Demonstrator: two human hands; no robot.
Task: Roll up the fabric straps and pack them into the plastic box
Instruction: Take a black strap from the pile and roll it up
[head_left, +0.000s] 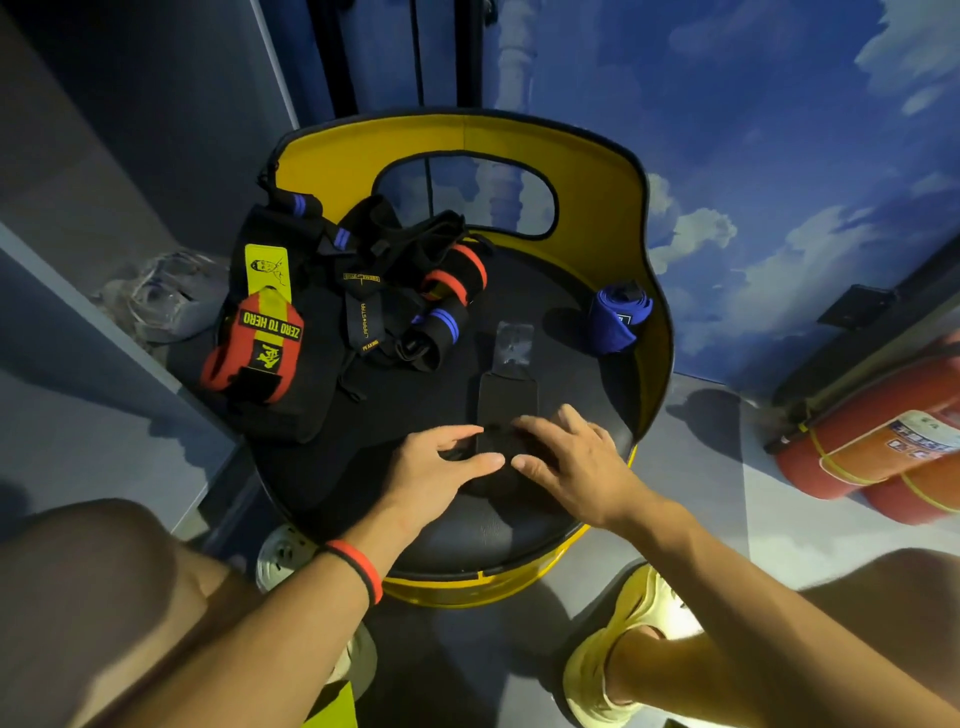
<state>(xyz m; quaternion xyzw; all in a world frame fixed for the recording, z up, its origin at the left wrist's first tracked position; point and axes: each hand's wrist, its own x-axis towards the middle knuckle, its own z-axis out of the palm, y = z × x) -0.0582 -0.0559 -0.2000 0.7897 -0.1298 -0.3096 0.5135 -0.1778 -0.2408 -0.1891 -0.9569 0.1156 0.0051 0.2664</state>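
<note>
The black strap (506, 397) lies flat on the chair seat (571, 374). The left hand (447, 462) and right hand (566, 457) curl their fingers over its near end, pinching it. Far right sits one rolled blue strap (618, 317). On the left is a heap of straps: one red-yellow wrap (260, 338) reads "ZERO TO HERO" and a black band (363, 322) reads "LARA STAR". The clear plastic box (156, 296) sits left of the chair.

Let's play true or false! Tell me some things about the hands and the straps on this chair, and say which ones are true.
1. The left hand and the right hand both hold the black strap. True.
2. The blue rolled strap sits inside the plastic box. False: it lies on the chair seat, at the right edge.
3. The left wrist wears a red and black band. True.
4. The right hand holds the red and yellow strap. False: that strap lies untouched at the left.
</note>
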